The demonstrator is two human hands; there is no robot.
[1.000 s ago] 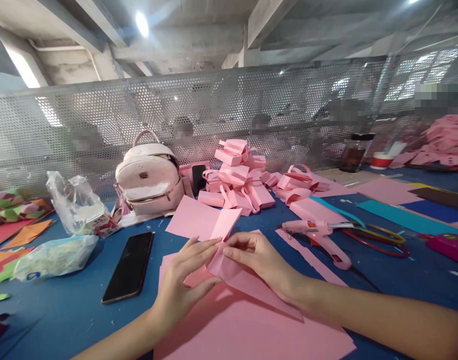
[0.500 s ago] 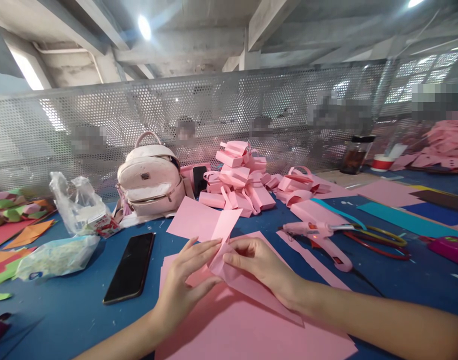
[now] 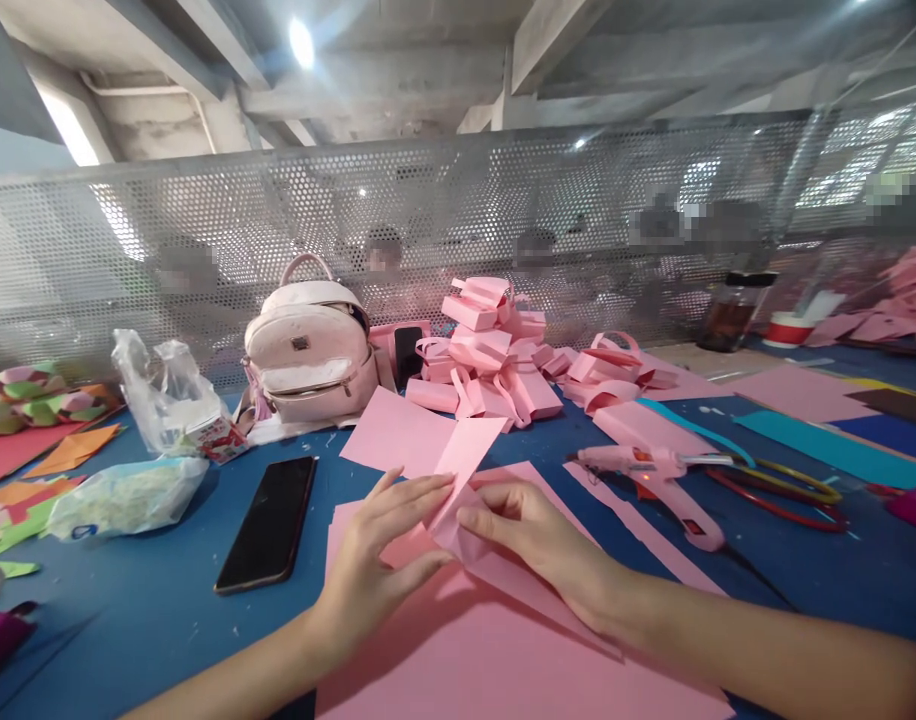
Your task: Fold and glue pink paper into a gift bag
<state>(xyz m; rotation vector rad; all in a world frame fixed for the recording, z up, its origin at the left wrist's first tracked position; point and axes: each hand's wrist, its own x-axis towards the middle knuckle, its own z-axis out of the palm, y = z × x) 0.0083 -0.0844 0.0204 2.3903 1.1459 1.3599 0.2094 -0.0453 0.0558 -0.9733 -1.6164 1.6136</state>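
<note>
grip of right hand [image 3: 544, 535] pinching folded pink paper [image 3: 495, 565], left hand [image 3: 383, 555] touching it

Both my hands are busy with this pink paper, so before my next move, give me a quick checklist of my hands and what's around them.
1. Right hand pinching the pink paper piece: ok.
2. Left hand touching that piece: ok, fingers against it, thumb spread.
3. Surface under your hands bare: not ok, larger pink sheets lie beneath.
4. Phone off those sheets: ok.
5. Glue gun apart from both hands: ok.
6. Glue gun hot: cannot tell, though a small light glows on it.
</note>
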